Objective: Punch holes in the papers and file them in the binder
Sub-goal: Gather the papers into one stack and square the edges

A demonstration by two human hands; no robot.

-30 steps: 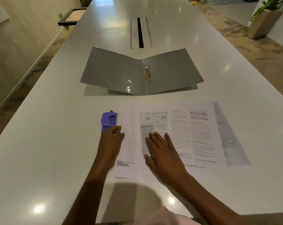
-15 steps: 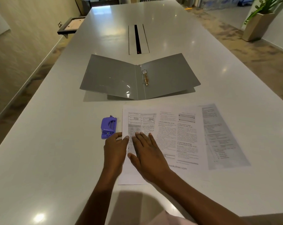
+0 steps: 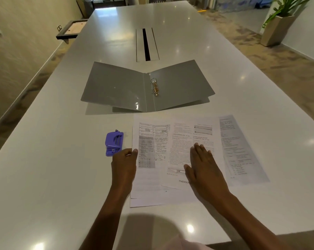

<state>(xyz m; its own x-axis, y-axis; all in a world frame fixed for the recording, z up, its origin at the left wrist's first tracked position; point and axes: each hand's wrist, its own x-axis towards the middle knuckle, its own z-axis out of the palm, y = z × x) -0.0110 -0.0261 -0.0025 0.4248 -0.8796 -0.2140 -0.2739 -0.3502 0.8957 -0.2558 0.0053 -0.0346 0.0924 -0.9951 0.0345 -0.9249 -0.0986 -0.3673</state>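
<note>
Several printed papers (image 3: 172,150) lie fanned out on the white table (image 3: 53,177) in front of me. My left hand (image 3: 124,165) pinches the left edge of the leftmost sheet between thumb and fingers. Flat on a sheet further right rests my right hand (image 3: 204,168), palm down, fingers together. A small purple hole punch (image 3: 114,143) sits just left of the papers, close to my left fingertips. Beyond the papers the grey ring binder (image 3: 147,87) lies open, its metal rings (image 3: 155,87) visible at the spine.
A cable slot (image 3: 147,45) is set into the table behind the binder. A framed shelf (image 3: 71,30) juts from the left wall. A potted plant (image 3: 278,24) stands on the floor at far right.
My right hand has slid to the right across the papers, away from my left hand. The left hand still holds the left edge of the sheets.
</note>
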